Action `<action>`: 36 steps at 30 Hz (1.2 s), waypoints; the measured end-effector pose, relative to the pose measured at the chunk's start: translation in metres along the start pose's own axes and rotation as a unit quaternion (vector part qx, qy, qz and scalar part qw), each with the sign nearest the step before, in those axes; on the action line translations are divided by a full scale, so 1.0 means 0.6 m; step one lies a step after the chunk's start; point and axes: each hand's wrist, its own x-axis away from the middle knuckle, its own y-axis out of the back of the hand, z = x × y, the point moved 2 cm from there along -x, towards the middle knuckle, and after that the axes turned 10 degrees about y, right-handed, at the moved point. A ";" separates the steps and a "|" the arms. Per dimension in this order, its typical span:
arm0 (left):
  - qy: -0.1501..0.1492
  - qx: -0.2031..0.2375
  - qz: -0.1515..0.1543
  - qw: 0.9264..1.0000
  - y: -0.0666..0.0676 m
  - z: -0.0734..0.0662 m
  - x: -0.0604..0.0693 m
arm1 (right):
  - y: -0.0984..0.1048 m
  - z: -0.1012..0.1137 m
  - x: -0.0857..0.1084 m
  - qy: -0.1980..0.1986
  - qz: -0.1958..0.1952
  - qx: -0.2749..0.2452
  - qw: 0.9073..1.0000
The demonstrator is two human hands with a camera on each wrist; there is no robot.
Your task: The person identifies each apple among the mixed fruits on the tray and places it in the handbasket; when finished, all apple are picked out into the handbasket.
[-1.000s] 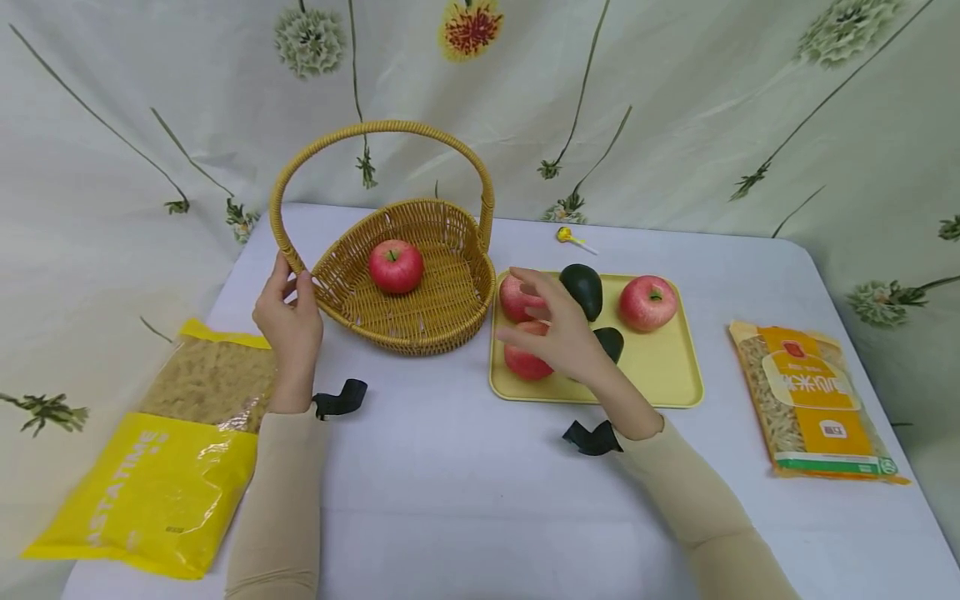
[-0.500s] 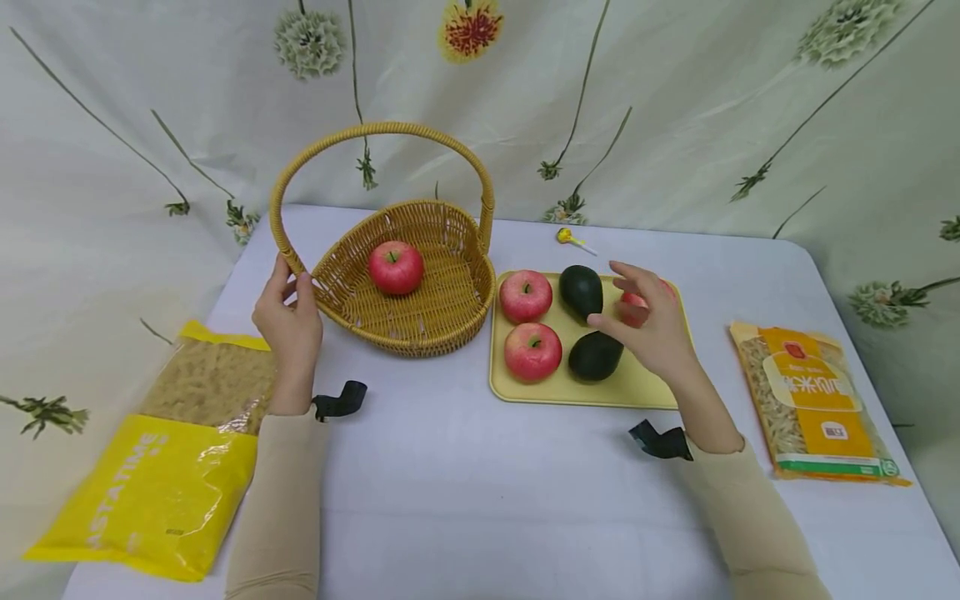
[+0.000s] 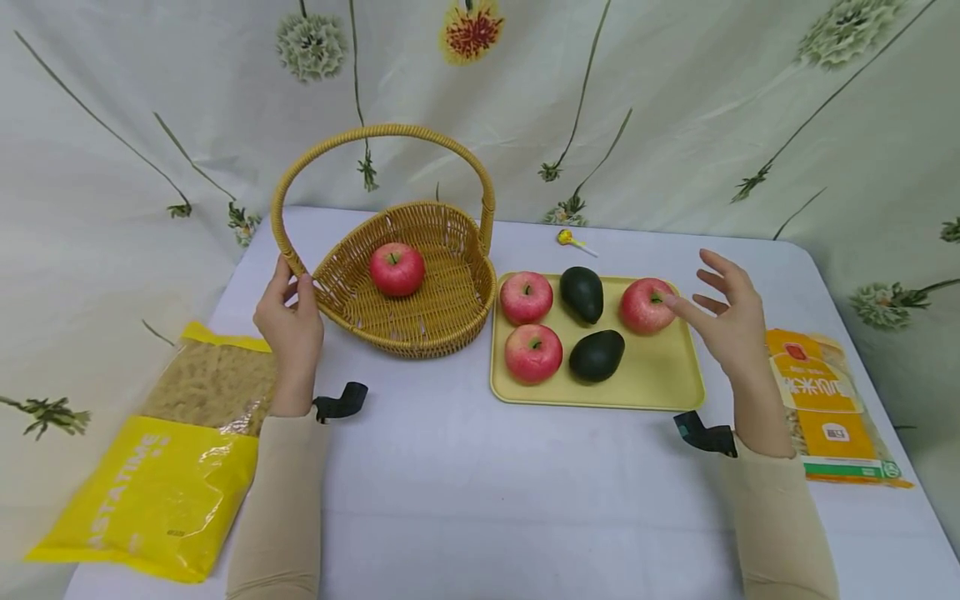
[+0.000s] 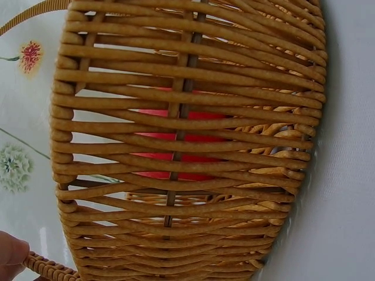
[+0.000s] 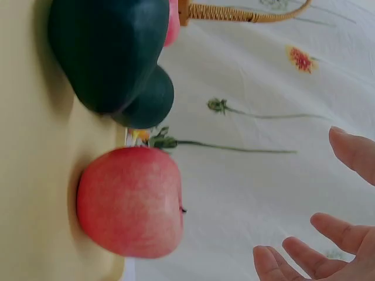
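A wicker basket with a tall handle holds one red apple. The left hand grips the lower left end of that handle; in the left wrist view its fingertips pinch the handle at the lower left. The right hand, empty with fingers spread, hovers beside the right edge of the yellow tray, its thumb tip close to the rightmost apple. That apple sits apart from the hand in the right wrist view. Two more apples and two dark avocados lie on the tray.
A yellow pasta bag lies at the left, partly behind the left arm. An orange packet is at the right, partly covered by the right hand and wrist. A lollipop lies behind the tray. A flowered cloth hangs behind.
The right hand has moved right, from over the left apples across the tray to beyond the rightmost apple, uncovering the fruit. The left hand stays on the handle.
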 end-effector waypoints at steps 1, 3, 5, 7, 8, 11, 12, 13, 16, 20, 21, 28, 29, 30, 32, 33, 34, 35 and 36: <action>0.001 -0.001 0.000 1.000 0.000 0.000 0.000 | 0.003 -0.004 -0.001 -0.009 -0.002 -0.002 1.000; 0.004 -0.001 0.001 1.000 0.000 0.001 0.000 | 0.009 -0.011 -0.002 -0.028 -0.003 -0.005 1.000; 0.006 -0.001 0.001 1.000 0.000 0.000 0.000 | 0.013 -0.020 -0.004 -0.048 -0.001 -0.008 0.999; 0.007 -0.001 0.001 1.000 0.000 -0.001 0.001 | 0.016 -0.027 -0.005 -0.064 0.002 -0.013 0.998; 0.007 -0.001 0.001 1.000 0.000 -0.001 0.001 | 0.017 -0.031 -0.005 -0.072 0.003 -0.014 0.997; 0.006 0.000 -0.001 1.000 0.001 -0.002 0.002 | 0.015 -0.053 -0.009 -0.083 -0.002 -0.031 0.996; 0.005 0.001 -0.001 1.000 0.001 -0.003 0.002 | 0.014 -0.062 -0.011 -0.083 -0.003 -0.036 0.996; 0.004 0.002 -0.001 1.000 0.001 -0.003 0.002 | 0.012 -0.078 -0.013 -0.078 -0.003 -0.038 0.996; 0.003 0.003 -0.001 1.000 0.001 -0.003 0.002 | 0.005 -0.118 -0.019 -0.060 -0.003 -0.037 0.998; 0.009 0.001 0.001 1.000 0.000 -0.003 0.001 | 0.004 -0.094 -0.016 -0.057 0.016 -0.034 0.998; 0.010 0.001 0.002 1.000 0.000 -0.004 0.002 | 0.004 -0.080 -0.015 -0.063 0.019 -0.039 0.997; 0.014 0.006 0.004 1.000 0.001 -0.006 0.003 | 0.000 -0.066 -0.013 -0.082 0.031 -0.035 0.996; 0.012 0.008 0.004 1.000 0.001 -0.005 0.003 | -0.001 -0.067 -0.013 -0.083 0.032 -0.035 0.995; 0.011 0.008 0.003 1.000 0.001 -0.005 0.002 | -0.001 -0.068 -0.013 -0.083 0.034 -0.037 0.995; 0.008 0.007 0.002 1.000 0.001 -0.003 0.002 | -0.002 -0.070 -0.014 -0.083 0.037 -0.039 0.995; 0.007 0.007 0.001 1.000 0.000 -0.003 0.001 | -0.003 -0.071 -0.014 -0.081 0.037 -0.040 0.995; 0.005 0.006 0.001 1.000 0.000 -0.002 0.001 | -0.003 -0.072 -0.014 -0.080 0.038 -0.042 0.995; 0.004 0.004 0.000 1.000 0.000 -0.002 0.001 | -0.003 -0.073 -0.013 -0.078 0.038 -0.043 0.995; 0.002 0.003 -0.001 1.000 0.000 -0.001 0.000 | -0.003 -0.074 -0.013 -0.078 0.039 -0.045 0.995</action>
